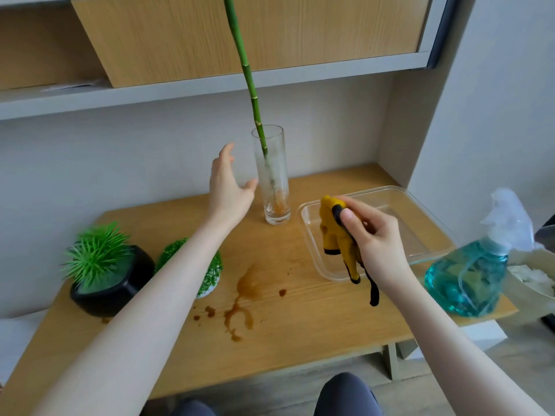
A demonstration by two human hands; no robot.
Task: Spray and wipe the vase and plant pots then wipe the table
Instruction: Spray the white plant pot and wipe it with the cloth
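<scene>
Knees [345,394] are showing at the bottom edge. Mid-frame, the right hand [374,237] is pinching a yellow cloth [338,235] over a clear tray [420,223]. Just left, the left hand [228,187] is reaching, fingers spread, beside the glass vase [274,187] on the table [300,325]. Brown spills [243,298] are lying lower down.

The table [300,325] is light wood with a fine grain, marked by brown stains [240,298] — one large blotch and scattered drips. The vase [274,181] is clear glass, misted white, with an orange-brown residue at its base; the stalk [249,82] in it is bright green with pale rings. One pot [114,289] is glossy black under spiky green leaves; the other plant [210,271] is green flecked with white. The cloth [336,235] is mustard yellow edged in black. The spray bottle [468,280] holds turquoise-blue liquid — its head is clear. The tray [420,211] is colourless.
</scene>
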